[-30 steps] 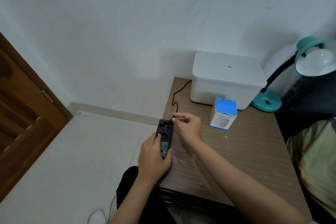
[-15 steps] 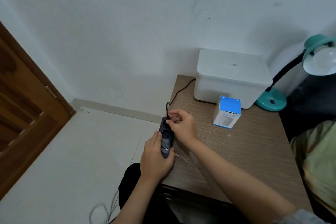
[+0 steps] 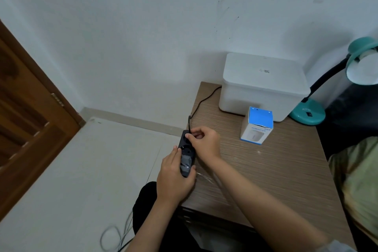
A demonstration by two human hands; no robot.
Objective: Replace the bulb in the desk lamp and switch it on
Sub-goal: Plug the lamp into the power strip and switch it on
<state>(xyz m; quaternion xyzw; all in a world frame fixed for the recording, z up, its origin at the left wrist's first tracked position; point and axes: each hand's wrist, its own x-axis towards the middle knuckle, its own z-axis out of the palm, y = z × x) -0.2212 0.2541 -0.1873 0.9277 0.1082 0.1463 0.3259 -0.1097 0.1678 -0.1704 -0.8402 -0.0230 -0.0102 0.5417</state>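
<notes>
Head view, looking forward and down over a wooden desk (image 3: 266,170). Both forearms enter from 6 o'clock and converge at the desk's left edge. Left hand (image 3: 174,180), palm down, is wrapped around the near end of a black power strip (image 3: 185,156), thumb and fingers closed on its sides; the strip lies lengthwise along the desk edge, pointing toward 12 o'clock. Right hand (image 3: 204,145), wrist bent inward toward 9 o'clock, has its fingertips pinched together on a black plug (image 3: 187,135) at the strip's far socket; whether the plug is fully seated cannot be told. From the plug a black cord (image 3: 201,102) runs toward 1 o'clock, passing behind a white lidded box (image 3: 263,84) at the desk's far edge. Just in front of that box stands a small blue-and-white carton (image 3: 257,126), upright. Desk lamp (image 3: 311,112), teal, sits at 3 o'clock from the box: round base on the desk, black flexible neck rising to a teal shade at the frame's right edge, with a white bulb (image 3: 366,71) seated in the shade, unlit. Brown door (image 3: 26,118) stands at 9 o'clock, and pale cables (image 3: 114,237) loop on the floor at 7 o'clock.
</notes>
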